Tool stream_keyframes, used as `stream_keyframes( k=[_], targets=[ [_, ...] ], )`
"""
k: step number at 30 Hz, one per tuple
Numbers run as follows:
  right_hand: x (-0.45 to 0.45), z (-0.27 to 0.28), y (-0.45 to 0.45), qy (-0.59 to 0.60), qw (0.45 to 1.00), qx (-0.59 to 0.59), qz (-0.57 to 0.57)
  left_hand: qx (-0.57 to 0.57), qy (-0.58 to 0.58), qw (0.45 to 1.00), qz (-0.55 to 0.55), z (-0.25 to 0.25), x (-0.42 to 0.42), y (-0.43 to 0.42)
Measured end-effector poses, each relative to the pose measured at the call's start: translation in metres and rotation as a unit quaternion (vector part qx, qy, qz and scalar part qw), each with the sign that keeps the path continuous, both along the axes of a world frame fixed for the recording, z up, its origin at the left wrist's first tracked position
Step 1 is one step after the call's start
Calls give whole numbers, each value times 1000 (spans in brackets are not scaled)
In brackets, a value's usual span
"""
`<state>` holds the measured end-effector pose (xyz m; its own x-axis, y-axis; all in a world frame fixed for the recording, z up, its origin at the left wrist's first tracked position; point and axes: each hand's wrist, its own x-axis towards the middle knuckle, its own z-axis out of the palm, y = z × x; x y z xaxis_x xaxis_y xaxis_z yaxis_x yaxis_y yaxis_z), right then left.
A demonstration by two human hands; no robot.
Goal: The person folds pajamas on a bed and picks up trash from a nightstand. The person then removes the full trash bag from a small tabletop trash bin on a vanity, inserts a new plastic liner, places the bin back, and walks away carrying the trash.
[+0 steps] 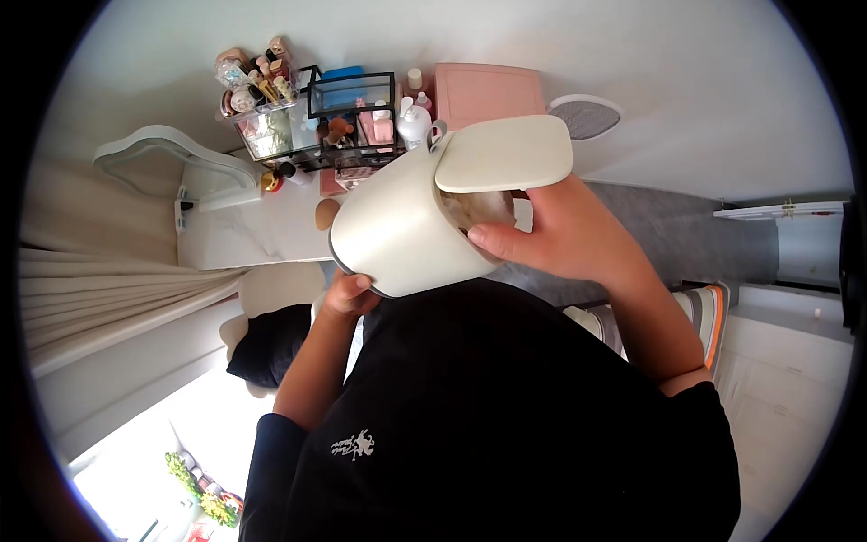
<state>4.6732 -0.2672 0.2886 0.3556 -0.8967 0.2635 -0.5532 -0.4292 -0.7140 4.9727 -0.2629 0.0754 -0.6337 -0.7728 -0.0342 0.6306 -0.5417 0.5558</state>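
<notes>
A cream trash bin [388, 226] is held tilted on its side in front of my chest, its dark-rimmed base to the left. My left hand [350, 294] grips that base at its lower edge, thumb on the outside. The bin's lid [506, 154] stands raised, and a whitish, crumpled liner [483, 210] shows in the opening. My right hand [569, 230] closes on the rim at the mouth, thumb at the opening's near edge. Its other fingers are mostly hidden by the lid and the bin.
Beyond the bin, a white marbled dressing table [262, 233] carries a mirror [181, 167], a clear cosmetics organizer [357, 95], pump bottles [414, 122] and a pink box [488, 93]. A chair with a black cushion [271, 343] stands at left. A striped item [695, 312] lies at right.
</notes>
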Motion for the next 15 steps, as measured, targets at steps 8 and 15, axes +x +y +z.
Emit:
stream_keyframes(
  k=[8,15],
  targets=[
    [6,10,3,1,998,69,-6,-13,-40,999,14,4,2,1],
    [3,6,15,32,989,146,-9,-29,-132,991,-1,6,5,13]
  ],
)
